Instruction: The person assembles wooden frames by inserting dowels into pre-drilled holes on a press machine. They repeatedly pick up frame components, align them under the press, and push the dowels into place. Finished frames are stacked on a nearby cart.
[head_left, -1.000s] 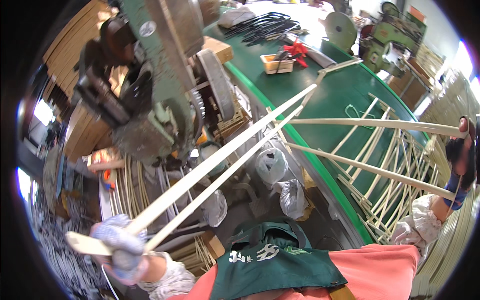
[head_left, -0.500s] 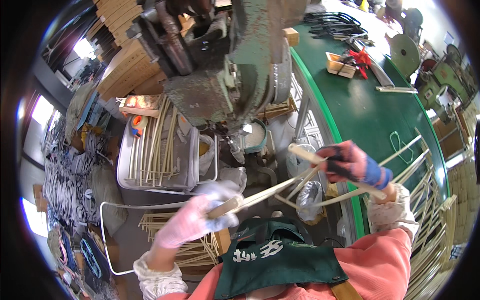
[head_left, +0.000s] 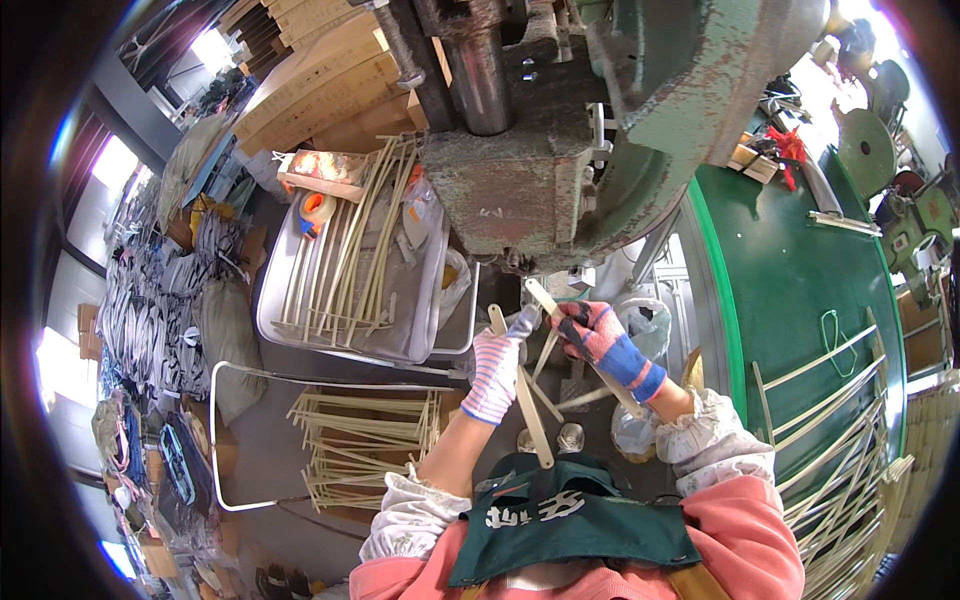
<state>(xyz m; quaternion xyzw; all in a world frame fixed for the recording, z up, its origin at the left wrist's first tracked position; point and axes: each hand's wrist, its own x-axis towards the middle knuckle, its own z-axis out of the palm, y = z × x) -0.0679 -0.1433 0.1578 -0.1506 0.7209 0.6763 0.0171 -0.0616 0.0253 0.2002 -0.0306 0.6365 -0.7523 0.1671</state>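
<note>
My left hand [head_left: 492,375], in a pink-and-white striped glove, is closed on a flat cream strip [head_left: 533,425] with a rounded, holed upper end. A second holed strip [head_left: 541,296] slants through the closed fingers of my right hand [head_left: 605,345], whose glove is pink, blue and black. The two strips lean apart towards my apron. Thinner cream bars [head_left: 585,398] show between and beyond them; where they join the strips is hidden by my hands. Just beyond my fingertips stands a worn green press [head_left: 510,195], its lower tool partly hidden.
On the left, a white tub [head_left: 405,335] holds long cream strips and a tape roll [head_left: 317,208]. Below it lies a stack of cream frames [head_left: 365,440]. A green-topped table [head_left: 745,290] stands at right, with more slatted frames [head_left: 830,430] near its front.
My hands have come together in front of the press, and the strips have swung from a wide, spread position to steeper angles. The view has shifted, so the press appears larger.
</note>
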